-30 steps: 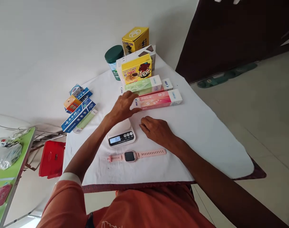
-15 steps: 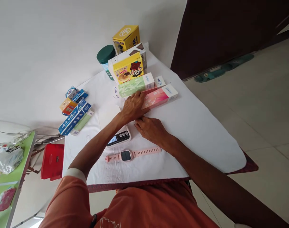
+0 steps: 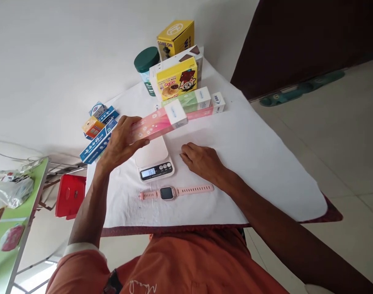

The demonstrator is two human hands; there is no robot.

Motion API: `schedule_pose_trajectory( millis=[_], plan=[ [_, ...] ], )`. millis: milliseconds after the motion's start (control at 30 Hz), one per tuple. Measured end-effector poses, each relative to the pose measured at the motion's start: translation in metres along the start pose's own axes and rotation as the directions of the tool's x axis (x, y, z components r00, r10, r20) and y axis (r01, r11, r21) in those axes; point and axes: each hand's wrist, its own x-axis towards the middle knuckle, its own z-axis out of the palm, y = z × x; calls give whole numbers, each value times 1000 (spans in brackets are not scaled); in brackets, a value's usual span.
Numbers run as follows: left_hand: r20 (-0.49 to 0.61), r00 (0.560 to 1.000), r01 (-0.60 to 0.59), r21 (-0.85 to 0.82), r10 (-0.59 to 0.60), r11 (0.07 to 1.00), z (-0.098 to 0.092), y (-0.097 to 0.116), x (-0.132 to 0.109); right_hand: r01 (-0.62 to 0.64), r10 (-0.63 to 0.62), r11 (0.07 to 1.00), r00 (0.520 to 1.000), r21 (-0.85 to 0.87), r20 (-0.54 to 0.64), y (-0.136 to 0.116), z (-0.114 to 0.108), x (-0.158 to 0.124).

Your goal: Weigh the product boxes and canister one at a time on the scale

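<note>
My left hand (image 3: 122,141) is closed around one end of a long pink toothpaste box (image 3: 154,125), lifted above the kitchen scale (image 3: 152,157). The scale's plate is partly hidden by the box, and its display reads about 363. On the white cloth right of the scale rests my right hand (image 3: 203,161), fingers curled in and nothing visible in them. A pink smartwatch (image 3: 167,193) lies stretched out in front of the scale. Behind the held box are a green long box (image 3: 194,100) and a second pink box (image 3: 201,113).
A yellow cartoon box (image 3: 177,79), a white box (image 3: 199,67), a green-lidded jar (image 3: 146,61) and a taller yellow box (image 3: 177,36) stand at the back. Blue boxes (image 3: 97,143) and an orange box (image 3: 92,127) sit left. A red stool (image 3: 70,196) is beside the table.
My left hand has picked up the front pink box and carried it left over the scale. My right hand stays in nearly the same place on the cloth.
</note>
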Motion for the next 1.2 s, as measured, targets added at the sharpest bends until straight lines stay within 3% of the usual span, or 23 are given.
schedule_pose_trajectory(
  millis=[167, 333, 433, 667, 767, 1067, 1200],
  plan=[
    [114, 989, 96, -12, -94, 995, 9, -35, -43, 11, -10, 1000, 997, 19, -73, 5, 10, -1],
    [171, 977, 134, -34, -127, 990, 30, -44, -60, 31, -23, 998, 989, 50, -149, 9, 18, 0],
    [151, 980, 137, -42, -129, 990, 28, -45, -62, 26, -16, 998, 986, 64, -164, 10, 19, 0],
    [-86, 982, 155, -119, -166, 981, -5, -49, -64, 40, -27, 997, 983, 73, -180, 10, 19, -1],
    [-137, 975, 164, -105, -178, 981, -11, -50, -63, 41, -28, 997, 984, 68, -179, 9, 19, -1],
    [-112, 987, 102, -100, -113, 990, 0, -45, -55, 48, -33, 996, 983, 77, -183, 11, 20, -1],
    [-37, 998, 55, -93, -59, 994, 13, -34, -52, 63, -46, 995, 978, 78, -201, 12, 22, -1]
  ],
)
